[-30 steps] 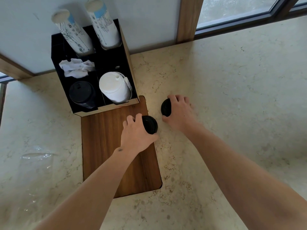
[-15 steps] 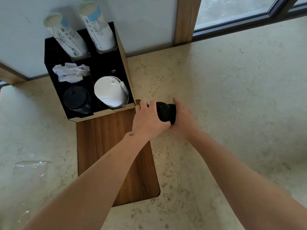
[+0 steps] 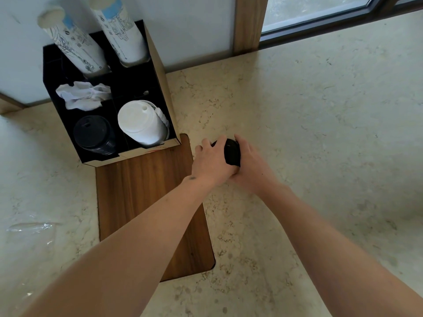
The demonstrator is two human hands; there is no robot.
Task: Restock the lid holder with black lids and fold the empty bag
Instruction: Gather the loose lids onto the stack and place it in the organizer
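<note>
Both hands pressed together over marble counter [image 3: 309, 133], just right of wooden board [image 3: 146, 202]. Left hand [image 3: 211, 162] and right hand [image 3: 250, 165] curled shut around small stack of black lids [image 3: 232, 152], fingers wrapped close, lids squeezed between palms. Exact lid count impossible to tell. Lid holder [image 3: 158, 72] at back left, well apart from hands. Front-left compartment already holding black lid stack [image 3: 92, 133], white lids [image 3: 140, 122] beside it. Restock looks partly done: held lids not yet in holder. Clear plastic bag [image 3: 32, 227] lying flat far left on counter, looks empty, not yet folded.
</note>
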